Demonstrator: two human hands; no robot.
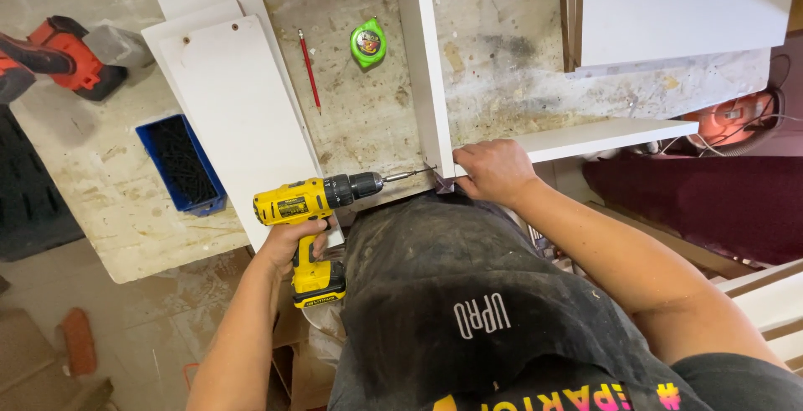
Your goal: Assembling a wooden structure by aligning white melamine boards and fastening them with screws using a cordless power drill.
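Workbench [125,210], stained and worn, carries two stiff white panels [427,68] meeting at a corner near its edge. The right hand [495,170] clamps closed over that joint, likely the steadiest hold. The left hand [293,242] wraps the yellow cordless drill [314,202], its bit at the corner.

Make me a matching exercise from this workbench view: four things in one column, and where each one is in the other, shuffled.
Things:
1. yellow drill
2. red pencil
3. green tape measure
4. blue tray of dark screws

Places:
A. lying on the bench between the flat white boards and the tape measure
B. left of the flat white boards, near the bench edge
C. held in the left hand, bit at the white panel corner
D. on the bench just left of the upright white panel

Pairs: 1-C, 2-A, 3-D, 4-B
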